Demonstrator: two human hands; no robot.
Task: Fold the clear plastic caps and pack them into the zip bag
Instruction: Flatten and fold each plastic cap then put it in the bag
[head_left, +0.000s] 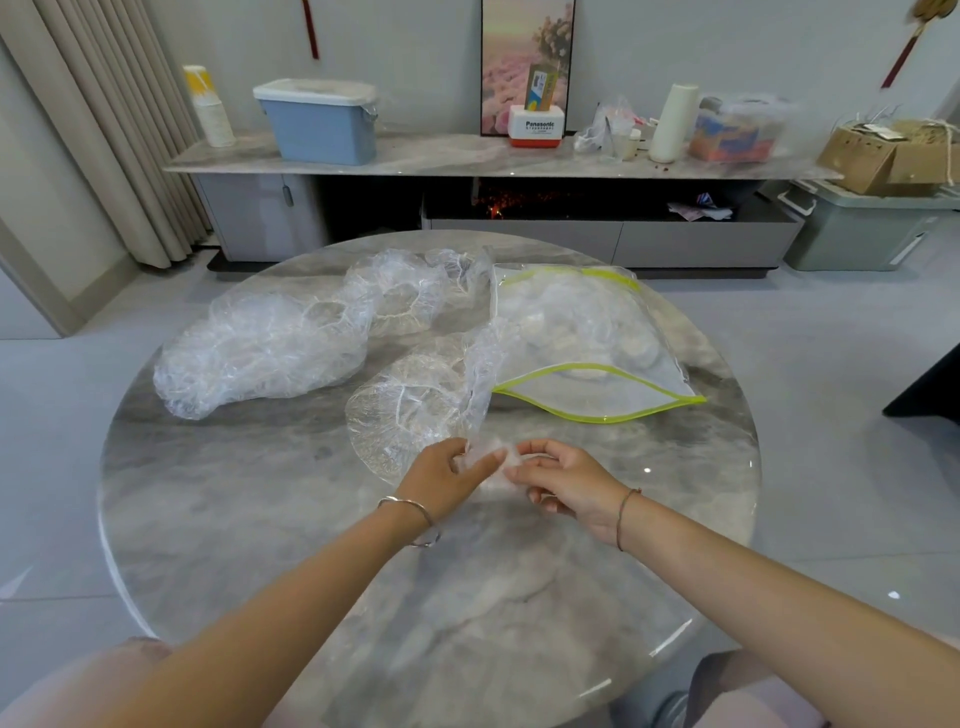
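Above the round marble table (260, 519), my left hand (447, 480) and my right hand (566, 480) both pinch one crumpled clear plastic cap (480, 374); its loose end trails up and away from my fingers. Just left of it a flat clear cap (400, 415) lies on the table. A large heap of clear caps (260, 348) lies further left, with another cap (400, 296) behind. The clear zip bag (582, 338) with yellow-green edging lies at the right, its mouth open toward me, with folded caps inside.
A long marble sideboard (441, 161) stands behind the table with a blue lidded bin (319, 124), a white Panasonic box (535, 126), a white roll (674, 123) and boxes. Grey storage tubs (862, 228) sit at the right. My knees show at the bottom edge.
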